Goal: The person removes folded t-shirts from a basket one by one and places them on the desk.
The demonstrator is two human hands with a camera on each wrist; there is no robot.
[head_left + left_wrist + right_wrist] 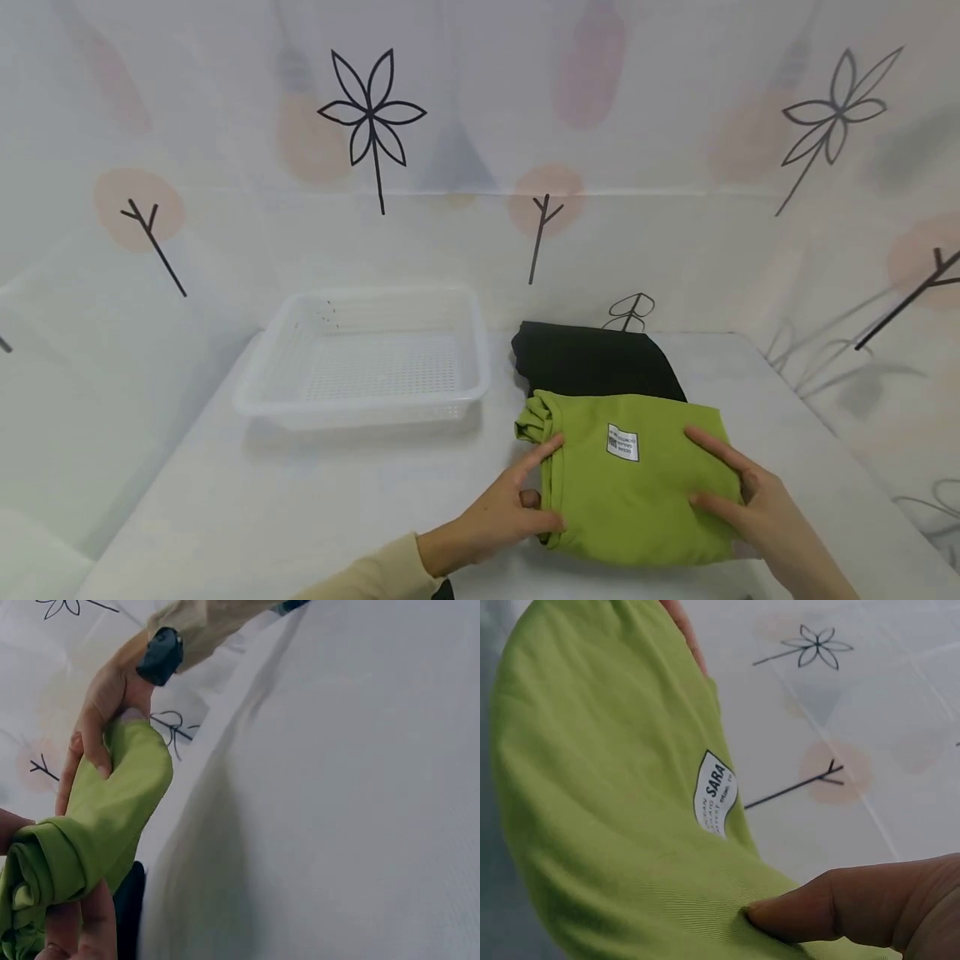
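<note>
A folded green shirt (637, 500) with a white printed patch (622, 442) is held at the front right of the table. My left hand (502, 510) grips its rolled left edge, thumb and a finger spread along the layers. On the opposite side my right hand (761, 504) holds the right edge, with thumb and forefinger on the upper face and the other fingers hidden behind. In the right wrist view the thumb (810, 907) presses into the green cloth (622, 810). The left wrist view shows the shirt's bunched layers (56, 862) between the fingers.
Behind the green shirt lies a folded black garment (592, 360), partly covered by it in the head view. A white plastic basket (360, 408) with slotted walls stands at the back left. A white cloth covers the table (337, 508), and a patterned curtain (457, 242) hangs behind.
</note>
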